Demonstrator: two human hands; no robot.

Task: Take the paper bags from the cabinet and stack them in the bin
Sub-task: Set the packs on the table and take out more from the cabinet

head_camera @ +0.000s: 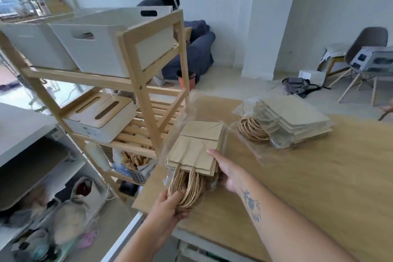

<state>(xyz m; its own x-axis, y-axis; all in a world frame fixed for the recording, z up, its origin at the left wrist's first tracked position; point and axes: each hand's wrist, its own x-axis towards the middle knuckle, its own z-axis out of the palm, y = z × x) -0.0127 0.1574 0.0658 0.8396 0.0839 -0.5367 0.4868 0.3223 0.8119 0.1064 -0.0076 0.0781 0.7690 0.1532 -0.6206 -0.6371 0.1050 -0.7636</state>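
The left hand (170,204) is gripping the twisted handles (189,187) of a plastic-wrapped bundle of brown paper bags (195,151). The right hand (226,170) is pinching its side, fingers flat on top, probably to keep the stack square over the wooden desk (319,176). A second wrapped bundle (293,117) is lying farther along, and a white plastic bin (102,49) is waiting on the shelf.

Matt paper bags (196,151), glossy plastic wrap (192,104)
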